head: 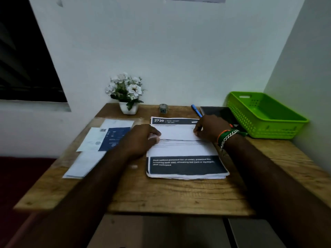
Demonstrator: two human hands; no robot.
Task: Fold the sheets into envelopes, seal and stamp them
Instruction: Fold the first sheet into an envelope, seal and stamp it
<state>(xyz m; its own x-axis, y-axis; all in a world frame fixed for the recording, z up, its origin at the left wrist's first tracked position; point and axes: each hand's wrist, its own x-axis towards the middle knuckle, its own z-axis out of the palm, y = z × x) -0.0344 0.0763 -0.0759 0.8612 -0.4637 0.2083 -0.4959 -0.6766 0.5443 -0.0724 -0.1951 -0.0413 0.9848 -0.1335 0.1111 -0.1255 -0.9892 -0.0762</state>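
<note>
A stack of printed sheets (186,165) with dark header and footer bands lies in the middle of the wooden desk (161,194). The top sheet (177,134) is bent over on itself, its white back showing, with the crease running across the stack. My left hand (141,140) grips the left end of this folded part with curled fingers. At the right end, my right hand (208,128) pinches the sheet; beaded and chain bracelets circle that wrist.
Folded blue-and-white papers (107,138) and white sheets (84,163) lie at the left. Along the back stand a white flower pot (129,108), a small grey roll (163,108), a blue pen (196,110), a dark notebook (218,112) and a green basket (265,113).
</note>
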